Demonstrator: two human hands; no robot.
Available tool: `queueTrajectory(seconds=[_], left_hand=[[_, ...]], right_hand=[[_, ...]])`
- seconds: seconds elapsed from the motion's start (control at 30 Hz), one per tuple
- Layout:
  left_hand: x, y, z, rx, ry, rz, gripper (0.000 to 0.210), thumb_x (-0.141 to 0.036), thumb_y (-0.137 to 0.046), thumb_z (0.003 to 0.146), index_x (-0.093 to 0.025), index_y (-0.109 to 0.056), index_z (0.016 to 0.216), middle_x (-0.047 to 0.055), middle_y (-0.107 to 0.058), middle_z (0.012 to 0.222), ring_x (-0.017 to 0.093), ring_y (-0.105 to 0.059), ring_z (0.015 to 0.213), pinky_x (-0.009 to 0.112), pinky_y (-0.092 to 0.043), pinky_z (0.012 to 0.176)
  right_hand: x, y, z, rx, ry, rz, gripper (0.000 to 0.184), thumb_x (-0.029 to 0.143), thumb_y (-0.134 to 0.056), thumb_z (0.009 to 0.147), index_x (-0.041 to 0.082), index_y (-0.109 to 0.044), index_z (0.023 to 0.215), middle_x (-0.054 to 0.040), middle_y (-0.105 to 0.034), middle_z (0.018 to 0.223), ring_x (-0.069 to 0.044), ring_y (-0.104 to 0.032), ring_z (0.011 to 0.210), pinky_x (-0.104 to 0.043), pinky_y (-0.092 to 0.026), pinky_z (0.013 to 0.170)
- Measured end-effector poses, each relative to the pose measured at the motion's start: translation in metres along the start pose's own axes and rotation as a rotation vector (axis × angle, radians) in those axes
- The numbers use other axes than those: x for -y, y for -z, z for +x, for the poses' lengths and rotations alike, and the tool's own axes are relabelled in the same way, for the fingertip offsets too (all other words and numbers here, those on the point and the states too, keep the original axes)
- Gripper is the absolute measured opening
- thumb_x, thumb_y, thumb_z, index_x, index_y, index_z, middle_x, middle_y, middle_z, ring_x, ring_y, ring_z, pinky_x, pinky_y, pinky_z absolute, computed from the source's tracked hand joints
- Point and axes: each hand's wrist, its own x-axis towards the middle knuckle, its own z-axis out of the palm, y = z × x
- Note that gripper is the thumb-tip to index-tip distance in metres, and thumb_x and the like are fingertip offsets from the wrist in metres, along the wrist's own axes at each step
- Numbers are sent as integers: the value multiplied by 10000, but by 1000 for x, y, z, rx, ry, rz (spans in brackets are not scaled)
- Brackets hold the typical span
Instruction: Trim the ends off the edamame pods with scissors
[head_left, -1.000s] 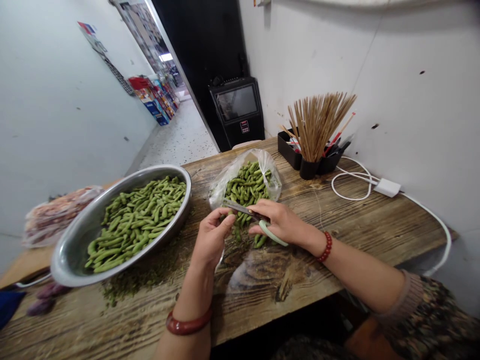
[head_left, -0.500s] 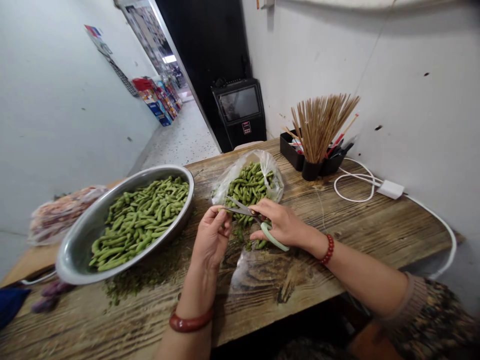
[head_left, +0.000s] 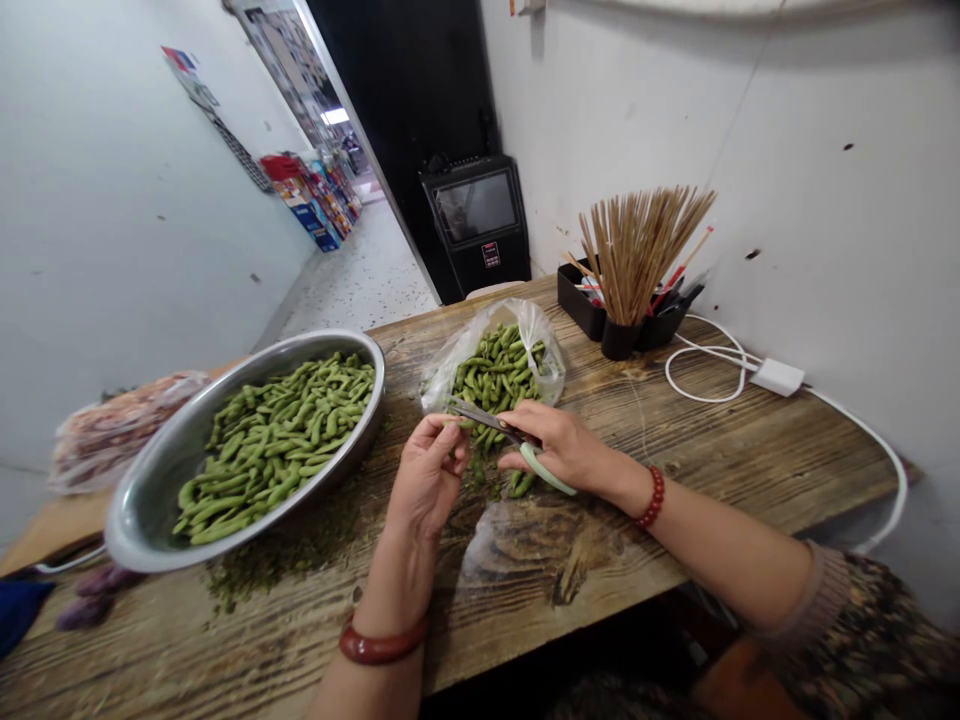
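Observation:
Between the thumb and fingers of my left hand (head_left: pixel 429 468) a green soybean pod (head_left: pixel 466 424) is pinched, mostly hidden by the fingertips. My right hand (head_left: pixel 564 448) grips scissors (head_left: pixel 541 468) with pale green handles, and their blades, now closer together, lie at the pod's end. Just behind both hands, a clear plastic bag (head_left: pixel 551 345) holds many green pods (head_left: pixel 496 368). To the left stands a wide metal basin (head_left: pixel 142 515) filled with more pods (head_left: pixel 285 440). A few pods and green scraps lie on the wood under the scissors.
Trimmed bits (head_left: pixel 262 560) are scattered beside the basin on the wooden table (head_left: pixel 540 620). A black organizer (head_left: pixel 581 305) with wooden skewers (head_left: pixel 641 250) stands at the back right, near a white cable and adapter (head_left: pixel 778 377). A filled plastic bag (head_left: pixel 124 425) sits behind the basin.
The scissor blades have closed from a wide gap to nearly together at the pod. Both hands stay in almost the same place; the view has shifted slightly.

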Motion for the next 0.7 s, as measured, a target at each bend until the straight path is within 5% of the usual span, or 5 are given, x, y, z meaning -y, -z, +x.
queueTrajectory(seconds=[0.23,0.33,0.47,0.7], left_hand=[[-6,1,2,11,53,-20,184,-249,-722,715,-155,-594,808,24,-649,828,110,-606,688,223,-510,639],[-2,-1,1,54,103,51,186,-270,-707,725,-169,-589,828,-14,-592,714,107,-567,603,226,-492,557],[12,-6,0,123,91,395,165,-319,-675,756,-170,-607,776,-62,-447,506,81,-404,433,191,-364,434],[29,-6,-1,207,-220,994,88,-238,-743,638,-210,-680,691,32,-659,695,192,-578,678,252,-406,611]], right_hand=[[-6,2,4,-188,-63,52,422,395,-693,792,136,-603,1112,-66,-602,898,-175,-578,806,-288,-475,743],[-8,6,6,-259,-94,73,435,402,-687,795,123,-607,1118,-74,-613,912,-174,-590,818,-291,-483,753],[-8,8,8,-263,-103,67,419,404,-688,793,136,-614,1108,-63,-613,886,-171,-589,789,-294,-487,729],[-6,8,8,-237,-83,70,385,358,-684,804,140,-606,1112,-69,-616,905,-180,-591,813,-309,-489,746]])
